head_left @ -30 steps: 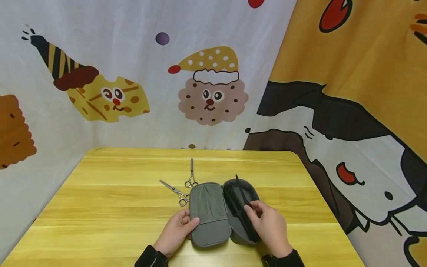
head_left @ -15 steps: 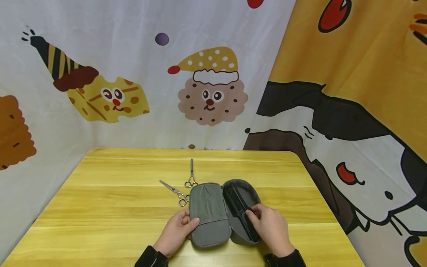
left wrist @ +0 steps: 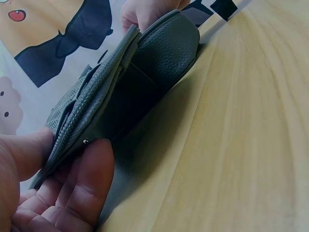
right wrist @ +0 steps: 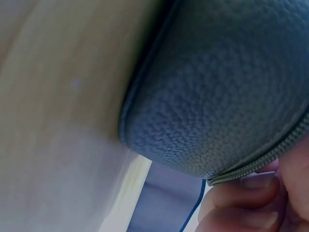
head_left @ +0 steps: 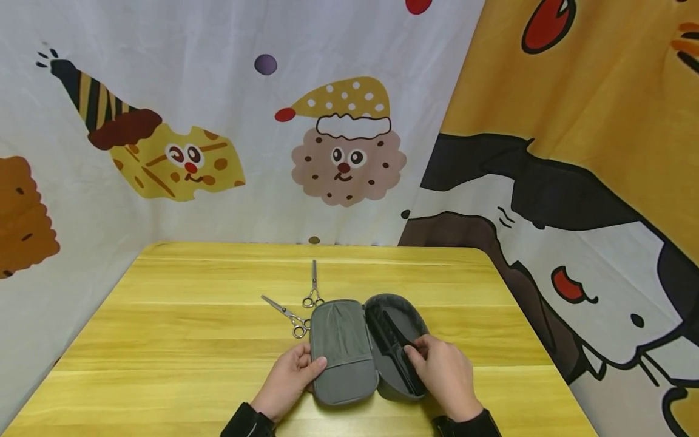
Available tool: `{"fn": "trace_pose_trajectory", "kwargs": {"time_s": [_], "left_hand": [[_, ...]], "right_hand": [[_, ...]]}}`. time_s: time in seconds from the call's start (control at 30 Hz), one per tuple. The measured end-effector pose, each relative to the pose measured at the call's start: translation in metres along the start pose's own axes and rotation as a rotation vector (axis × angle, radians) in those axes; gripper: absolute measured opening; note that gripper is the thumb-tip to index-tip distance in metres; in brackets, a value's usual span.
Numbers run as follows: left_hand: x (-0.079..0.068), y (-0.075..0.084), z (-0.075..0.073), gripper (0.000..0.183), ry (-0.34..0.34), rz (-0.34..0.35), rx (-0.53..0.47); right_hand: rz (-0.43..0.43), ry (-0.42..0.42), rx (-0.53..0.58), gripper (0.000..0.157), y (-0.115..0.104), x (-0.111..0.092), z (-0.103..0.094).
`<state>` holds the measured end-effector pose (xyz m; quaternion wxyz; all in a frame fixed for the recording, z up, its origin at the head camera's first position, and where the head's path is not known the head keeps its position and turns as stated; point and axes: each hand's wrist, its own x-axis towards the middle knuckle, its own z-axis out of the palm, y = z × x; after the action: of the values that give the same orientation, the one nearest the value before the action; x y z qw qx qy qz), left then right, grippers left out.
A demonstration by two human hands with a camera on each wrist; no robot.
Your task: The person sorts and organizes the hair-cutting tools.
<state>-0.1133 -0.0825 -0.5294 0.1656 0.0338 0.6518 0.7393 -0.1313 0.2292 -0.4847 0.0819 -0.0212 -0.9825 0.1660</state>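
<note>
A grey zip case (head_left: 345, 382) lies unfolded on the table. My left hand (head_left: 285, 377) grips the outer edge of its left half, thumb on top and fingers beneath, as the left wrist view also shows. In the deeper right half lie black combs (head_left: 380, 328). My right hand (head_left: 445, 376) reaches over that half's right rim and pinches one black comb between thumb and fingers. In the right wrist view, the case's pebbled outer wall (right wrist: 217, 96) fills much of the picture, with curled fingertips (right wrist: 241, 193) beside the zip; the comb is hidden there.
Two pairs of silver scissors lie on the wooden table (head_left: 164, 340): one pair (head_left: 285, 311) left of the case, handles against its edge, the other pair (head_left: 314, 285) behind it. A cartoon-printed curtain (head_left: 218, 91) hangs behind the table and along its right side.
My right hand has lowered the black comb into the case's right half; its tip no longer sticks out past the far rim. The left hand has stayed put.
</note>
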Motion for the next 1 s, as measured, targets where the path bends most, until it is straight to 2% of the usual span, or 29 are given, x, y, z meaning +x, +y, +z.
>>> {"fn": "trace_pose_trajectory", "kwargs": {"time_s": [1.0], "left_hand": [[0.0008, -0.0029, -0.0009, 0.058, 0.007, -0.004, 0.009]], "right_hand": [[-0.010, -0.047, -0.005, 0.022, -0.0003, -0.0002, -0.0007]]}}
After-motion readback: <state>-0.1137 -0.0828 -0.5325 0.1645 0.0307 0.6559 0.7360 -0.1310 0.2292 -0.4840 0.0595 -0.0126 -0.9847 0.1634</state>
